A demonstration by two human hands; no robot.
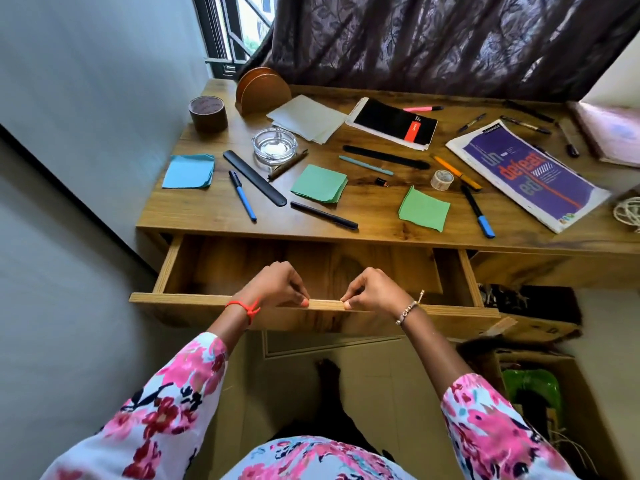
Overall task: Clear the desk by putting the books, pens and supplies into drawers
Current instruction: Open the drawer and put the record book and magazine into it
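Note:
The wooden drawer under the desk stands pulled out and holds nothing. My left hand and my right hand both grip the top edge of the drawer front, fingers curled over it. On the desk lie a black notebook, a purple magazine, blue sticky notes, two green sticky pads, white papers, several pens such as a blue pen and a black pen, and a small tape roll.
A glass ashtray, a brown tape roll and a wooden holder stand at the back left. A pink book and string sit at the right. A cardboard box is on the floor beside the desk.

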